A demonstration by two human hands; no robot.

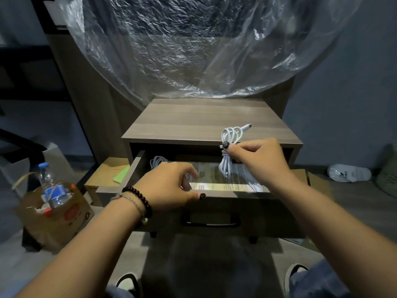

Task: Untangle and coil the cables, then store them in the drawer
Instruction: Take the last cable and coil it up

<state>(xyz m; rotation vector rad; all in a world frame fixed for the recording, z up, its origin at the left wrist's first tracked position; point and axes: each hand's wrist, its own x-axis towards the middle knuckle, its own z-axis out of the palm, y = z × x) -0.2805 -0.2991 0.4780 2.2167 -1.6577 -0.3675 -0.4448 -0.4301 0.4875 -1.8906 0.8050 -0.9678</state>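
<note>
A wooden nightstand's drawer (137,166) stands pulled open, its floor lined with printed paper. My right hand (255,158) pinches a coiled white cable (233,135) by its middle, over the drawer's right half; the loops stick up, a plug points right, and the tail hangs down into the drawer. Another white cable coil (158,161) lies at the drawer's back left. My left hand (171,186) rests on the drawer's front edge, fingers curled over it, thumb outside.
The nightstand top (206,121) lies under a big sheet of clear plastic (193,50). A cardboard box with a water bottle (50,186) sits on the floor to the left. A black handle (211,220) is on the drawer front. My shoes show below.
</note>
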